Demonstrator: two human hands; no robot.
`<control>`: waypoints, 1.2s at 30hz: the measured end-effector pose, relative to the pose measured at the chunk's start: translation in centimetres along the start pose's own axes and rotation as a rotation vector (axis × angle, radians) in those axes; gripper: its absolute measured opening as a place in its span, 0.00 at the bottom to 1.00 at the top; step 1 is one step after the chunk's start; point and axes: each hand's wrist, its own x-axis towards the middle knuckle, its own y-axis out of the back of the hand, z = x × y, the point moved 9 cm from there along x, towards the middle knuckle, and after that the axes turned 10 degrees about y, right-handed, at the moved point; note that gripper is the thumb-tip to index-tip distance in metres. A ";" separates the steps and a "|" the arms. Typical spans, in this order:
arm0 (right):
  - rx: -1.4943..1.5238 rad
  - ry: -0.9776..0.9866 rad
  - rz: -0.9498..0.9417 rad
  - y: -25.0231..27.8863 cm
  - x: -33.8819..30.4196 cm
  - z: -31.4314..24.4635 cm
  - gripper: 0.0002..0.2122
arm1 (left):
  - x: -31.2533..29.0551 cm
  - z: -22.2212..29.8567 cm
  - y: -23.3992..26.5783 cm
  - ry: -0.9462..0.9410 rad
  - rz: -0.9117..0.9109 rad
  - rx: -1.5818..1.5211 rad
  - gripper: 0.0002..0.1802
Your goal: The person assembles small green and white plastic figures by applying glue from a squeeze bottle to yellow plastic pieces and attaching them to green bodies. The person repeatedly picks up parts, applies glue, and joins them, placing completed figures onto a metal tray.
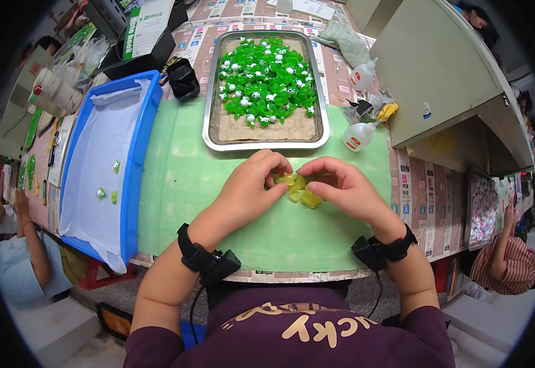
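My left hand (250, 187) and my right hand (341, 187) meet over the green mat (181, 184), fingertips together on a small cluster of translucent yellow-green plastic pieces (298, 189). Both hands pinch these pieces from either side. Beyond them stands a metal tray (266, 142) lined with brown paper and heaped with several small bright green pieces with white parts (266, 80). Black straps sit on both wrists.
A blue tray (134, 184) lined with white sheet lies at my left, with three small green pieces (113, 184) in it. Two white squeeze bottles (358, 136) stand right of the metal tray. A beige cabinet (439, 73) is at right. Other people sit at both sides.
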 end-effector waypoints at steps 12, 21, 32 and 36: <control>-0.641 0.304 -0.022 -1.3 1.0 -3.4 0.17 | -0.6 0.4 0.0 0.074 -0.048 -0.065 0.14; -1.013 0.293 -0.125 -3.2 -0.5 -3.5 0.17 | -1.0 1.2 -0.4 0.025 -0.075 0.045 0.11; -0.586 0.117 0.025 0.7 -1.4 -3.5 0.06 | -0.8 1.3 -0.7 -0.015 -0.040 0.047 0.06; -0.151 -0.010 0.091 3.0 -2.5 -1.9 0.06 | -0.8 1.3 -0.7 0.020 -0.055 0.042 0.05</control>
